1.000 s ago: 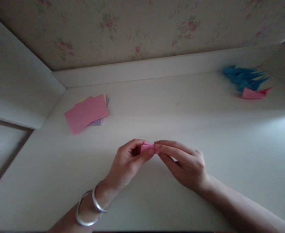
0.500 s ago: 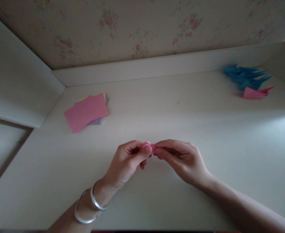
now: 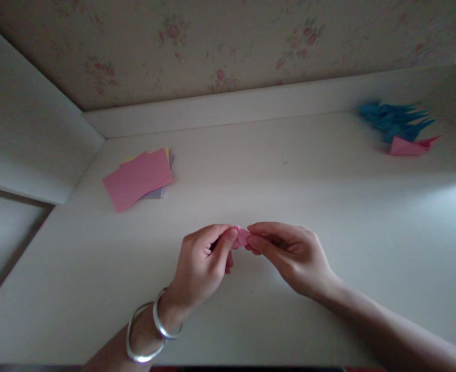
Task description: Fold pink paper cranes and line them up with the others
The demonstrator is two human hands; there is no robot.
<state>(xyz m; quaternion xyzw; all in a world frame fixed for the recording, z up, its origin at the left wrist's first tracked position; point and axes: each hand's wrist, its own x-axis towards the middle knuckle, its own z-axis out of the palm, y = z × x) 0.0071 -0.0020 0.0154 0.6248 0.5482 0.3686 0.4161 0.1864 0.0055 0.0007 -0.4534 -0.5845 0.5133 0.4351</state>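
Between my two hands is a small piece of folded pink paper (image 3: 242,237), held above the white tabletop. My left hand (image 3: 204,261) pinches its left end between thumb and fingers, and two silver bangles (image 3: 146,330) hang at that wrist. From the other side, the thumb and forefinger of my right hand (image 3: 292,253) grip its right end. Only the middle of the paper shows; my fingertips cover both ends, so its full folded shape is hidden.
A stack of paper sheets (image 3: 137,178), pink on top with yellow and purple beneath, lies at the back left. Several blue folded paper figures (image 3: 396,121) stand at the back right, with a pink folded figure (image 3: 408,146) in front. Behind runs a white ledge (image 3: 228,106) below flowered wallpaper.
My left thumb has shifted back a little to the left, and more of the pink paper shows between my hands. The left wrist and its bangles have moved slightly rightward.
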